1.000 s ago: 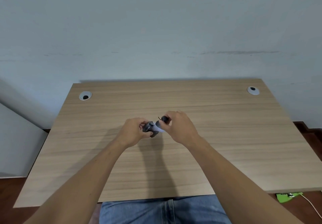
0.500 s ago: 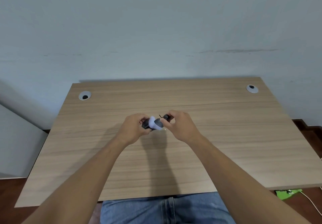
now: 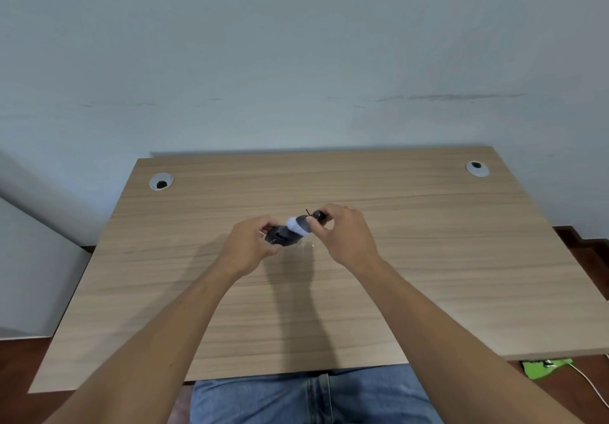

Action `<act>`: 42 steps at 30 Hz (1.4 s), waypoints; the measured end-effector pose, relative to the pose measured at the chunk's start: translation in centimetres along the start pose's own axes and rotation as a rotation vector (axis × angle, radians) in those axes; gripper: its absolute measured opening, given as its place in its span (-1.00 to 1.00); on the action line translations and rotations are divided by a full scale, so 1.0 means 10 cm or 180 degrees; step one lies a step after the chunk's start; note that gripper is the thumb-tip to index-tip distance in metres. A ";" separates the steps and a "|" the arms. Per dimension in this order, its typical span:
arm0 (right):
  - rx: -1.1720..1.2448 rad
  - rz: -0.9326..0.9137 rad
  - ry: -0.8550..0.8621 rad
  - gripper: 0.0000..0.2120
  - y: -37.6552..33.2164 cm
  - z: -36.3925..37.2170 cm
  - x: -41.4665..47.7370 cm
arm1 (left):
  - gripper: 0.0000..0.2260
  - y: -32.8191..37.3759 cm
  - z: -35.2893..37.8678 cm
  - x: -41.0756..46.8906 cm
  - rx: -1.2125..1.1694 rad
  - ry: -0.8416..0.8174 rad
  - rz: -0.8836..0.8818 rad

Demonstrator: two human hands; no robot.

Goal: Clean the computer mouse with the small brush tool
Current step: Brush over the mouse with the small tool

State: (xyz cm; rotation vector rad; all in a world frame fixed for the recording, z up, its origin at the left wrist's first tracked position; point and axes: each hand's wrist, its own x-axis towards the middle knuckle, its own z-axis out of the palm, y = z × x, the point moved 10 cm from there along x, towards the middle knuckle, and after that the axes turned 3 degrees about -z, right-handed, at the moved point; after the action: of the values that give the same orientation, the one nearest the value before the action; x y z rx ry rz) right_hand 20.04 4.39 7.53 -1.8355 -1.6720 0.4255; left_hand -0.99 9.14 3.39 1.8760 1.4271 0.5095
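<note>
Above the middle of the wooden desk (image 3: 428, 258), my left hand (image 3: 252, 245) grips a small black computer mouse (image 3: 280, 237), held a little off the surface. My right hand (image 3: 346, 235) pinches a small brush tool (image 3: 304, 224) with a dark body, a black round end and a pale, blurred bristle head. The bristle head rests against the mouse's upper right side. My fingers hide most of the mouse and part of the brush.
Two round grey cable grommets sit in the desk's far corners, one left (image 3: 160, 182) and one right (image 3: 477, 169). A pale wall rises right behind the desk. My jeans-clad lap (image 3: 313, 397) is under the near edge. A green item with a white cable (image 3: 545, 367) lies on the floor at right.
The brush's pale head has shifted left and up over the mouse. Both hands have moved slightly away from me and stay close together.
</note>
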 end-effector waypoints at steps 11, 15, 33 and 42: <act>0.0283 -0.0035 -0.0042 -0.79 -0.06 0.00 -0.01 | -0.65 0.03 -0.04 -0.05 -0.0158 0.0073 0.0082; 0.0317 0.0061 -0.0147 -0.76 0.00 0.01 -0.03 | -0.62 0.07 -0.04 -0.03 -0.0151 0.0081 0.0180; 0.0842 0.0787 0.0110 -0.71 0.35 -0.04 -0.07 | -0.58 -0.32 0.18 0.00 -0.1876 -0.0250 -0.0779; 0.1015 0.0560 0.0184 -0.75 0.20 -0.12 0.03 | -0.66 -0.27 0.48 -0.14 -0.3521 -0.1197 -0.1513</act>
State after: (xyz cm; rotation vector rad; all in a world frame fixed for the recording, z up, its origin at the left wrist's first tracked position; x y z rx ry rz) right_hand 22.35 4.42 7.27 -1.7412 -1.3219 0.6660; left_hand 0.12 6.71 -1.65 0.6725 0.9487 0.5101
